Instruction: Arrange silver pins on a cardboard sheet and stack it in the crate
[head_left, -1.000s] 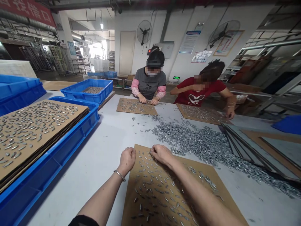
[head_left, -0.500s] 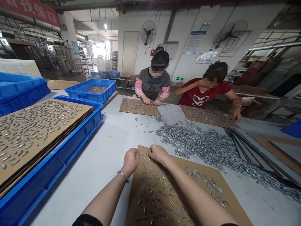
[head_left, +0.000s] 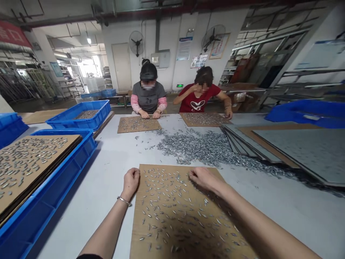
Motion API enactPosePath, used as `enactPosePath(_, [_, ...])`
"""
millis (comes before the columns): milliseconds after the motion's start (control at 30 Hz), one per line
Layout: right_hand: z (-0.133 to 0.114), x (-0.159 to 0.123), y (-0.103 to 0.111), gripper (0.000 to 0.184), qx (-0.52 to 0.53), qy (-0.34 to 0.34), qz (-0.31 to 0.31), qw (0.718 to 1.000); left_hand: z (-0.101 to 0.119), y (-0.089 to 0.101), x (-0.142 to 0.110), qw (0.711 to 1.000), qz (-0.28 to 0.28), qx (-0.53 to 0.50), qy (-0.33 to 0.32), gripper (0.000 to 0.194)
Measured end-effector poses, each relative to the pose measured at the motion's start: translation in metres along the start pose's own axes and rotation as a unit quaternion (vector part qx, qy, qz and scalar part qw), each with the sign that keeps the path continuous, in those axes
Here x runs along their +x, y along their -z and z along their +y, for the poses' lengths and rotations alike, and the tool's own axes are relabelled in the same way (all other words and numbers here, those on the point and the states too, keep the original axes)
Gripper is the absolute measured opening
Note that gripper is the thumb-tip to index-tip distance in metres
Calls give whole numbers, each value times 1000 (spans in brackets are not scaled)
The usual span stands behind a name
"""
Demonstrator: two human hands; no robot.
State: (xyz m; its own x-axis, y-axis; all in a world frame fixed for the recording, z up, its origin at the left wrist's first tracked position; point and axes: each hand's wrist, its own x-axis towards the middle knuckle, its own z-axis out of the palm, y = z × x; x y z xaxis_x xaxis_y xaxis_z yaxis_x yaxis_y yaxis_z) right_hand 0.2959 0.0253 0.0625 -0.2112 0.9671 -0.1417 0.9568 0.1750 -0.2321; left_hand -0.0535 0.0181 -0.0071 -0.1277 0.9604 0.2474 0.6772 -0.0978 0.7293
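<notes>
Right hand [head_left: 204, 178] has moved across the cardboard sheet [head_left: 137, 212] from near its far left corner toward its far right corner

Small metal pieces [head_left: 173, 212] lie spread over the sheet, some bunched near its far edge, with a loose pile [head_left: 205, 145] just beyond it; to do this well, I'd judge, tease the bunched ones apart with a light touch, so that each lies alone and its neighbours don't slide. That right arm reaches in over the sheet's right side, palm down, fingertips curled together; I can't tell whether they pinch a piece. Left hand [head_left: 131, 182] sits at the sheet's far left corner, fingers bent inward, and whether it clasps the edge or merely rests there I can't tell
</notes>
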Motion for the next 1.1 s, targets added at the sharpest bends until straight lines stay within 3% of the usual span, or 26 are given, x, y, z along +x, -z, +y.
enactPosePath(167, [-1, -18, -22, 20, 19, 55, 10, 998, 43, 1, -4, 997, -24, 42, -56, 23])
enactPosePath(333, [-16, -17, -25, 21, -13, 65, 16, 998, 96, -20, 1, 981, -110, 90, -133, 19])
enactPosePath(467, [-15, -13, -25, 25, -10, 68, 18, 997, 121, -39, 8, 968, -148, 128, -160, 21])
enactPosePath(700, [-3, -27, -21, 29, -24, 97, 45, 994, 133, -58, 9, 952, -191, 166, -175, 22])
enactPosePath(900, [2, -34, -32, 35, -85, 174, 50, 980, 134, -61, 12, 942, -218, 187, -177, 20])
enactPosePath(1100, [12, -35, -23, 24, -36, 150, 30, 988, 139, -62, 16, 933, -244, 206, -168, 21])
